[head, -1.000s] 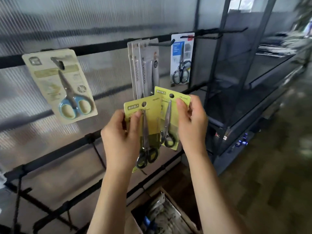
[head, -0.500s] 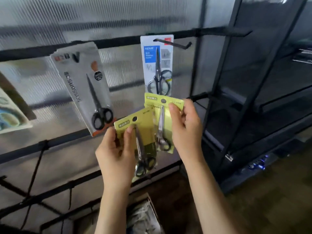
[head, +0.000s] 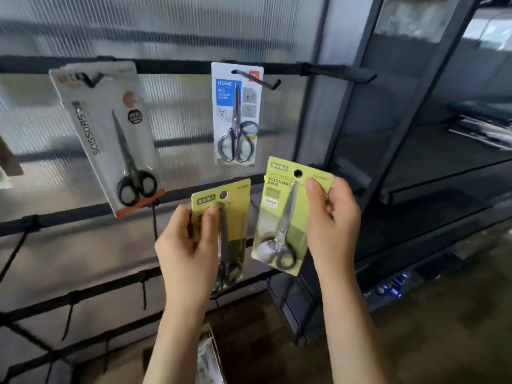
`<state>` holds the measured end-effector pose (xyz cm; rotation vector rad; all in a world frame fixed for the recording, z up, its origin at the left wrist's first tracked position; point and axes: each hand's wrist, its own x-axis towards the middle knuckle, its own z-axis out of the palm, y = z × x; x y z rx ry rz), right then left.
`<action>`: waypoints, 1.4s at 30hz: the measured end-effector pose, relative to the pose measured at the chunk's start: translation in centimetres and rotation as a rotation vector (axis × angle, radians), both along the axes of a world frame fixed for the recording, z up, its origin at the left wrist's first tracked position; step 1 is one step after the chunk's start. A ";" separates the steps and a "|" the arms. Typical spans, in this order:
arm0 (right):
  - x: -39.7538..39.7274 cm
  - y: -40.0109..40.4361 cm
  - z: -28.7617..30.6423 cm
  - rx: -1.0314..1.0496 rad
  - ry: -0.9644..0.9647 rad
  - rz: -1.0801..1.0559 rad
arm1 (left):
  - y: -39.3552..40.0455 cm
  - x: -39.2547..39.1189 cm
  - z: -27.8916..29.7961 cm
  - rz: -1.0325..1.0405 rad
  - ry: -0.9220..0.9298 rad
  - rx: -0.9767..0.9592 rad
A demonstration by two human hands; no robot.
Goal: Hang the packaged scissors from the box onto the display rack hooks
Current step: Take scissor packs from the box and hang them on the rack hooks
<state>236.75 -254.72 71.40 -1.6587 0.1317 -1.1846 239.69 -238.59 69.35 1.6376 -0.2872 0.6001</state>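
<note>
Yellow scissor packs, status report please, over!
Left hand grips one yellow-green carded scissors pack; right hand grips the second. Neither hung yet. Empty black hook upper right, nothing blocking it.

Two yellow-green scissors packs: overlapped a second ago, now held apart with a gap between them. Right hand (head: 331, 220) carries its pack (head: 288, 214) rightward, clear of the left hand's pack (head: 230, 217). View shifted right: blue-handled pack out of frame, empty rack hook (head: 338, 73) now prominent.
</note>
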 end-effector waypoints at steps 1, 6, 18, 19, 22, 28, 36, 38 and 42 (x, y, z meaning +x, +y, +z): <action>0.1 -0.7 0.3 0.038 -0.008 -0.002 | -0.6 -0.1 0.3 -0.009 -0.001 -0.007; 1.6 -5.0 3.2 0.163 -0.083 0.049 | -4.4 0.0 2.3 0.023 -0.020 -0.035; 7.8 -16.2 9.8 0.085 -0.089 0.280 | -16.0 1.6 6.2 0.093 -0.133 -0.118; 8.1 -16.6 9.8 0.087 -0.086 0.281 | -16.4 1.6 6.3 0.104 -0.138 -0.113; 8.7 -17.4 9.8 0.105 -0.084 0.290 | -17.5 1.7 6.5 0.128 -0.160 -0.087; 10.2 -18.8 9.4 0.071 -0.045 0.315 | -19.1 2.0 6.7 0.191 -0.186 -0.056; 14.8 -18.9 9.0 -0.009 0.052 0.368 | -20.4 3.0 6.7 0.246 -0.222 -0.017; 16.5 -19.0 9.1 -0.020 0.066 0.368 | -20.3 3.2 6.7 0.260 -0.226 -0.020; 19.7 -19.0 9.5 -0.077 0.137 0.335 | -19.8 3.5 6.7 0.281 -0.233 -0.014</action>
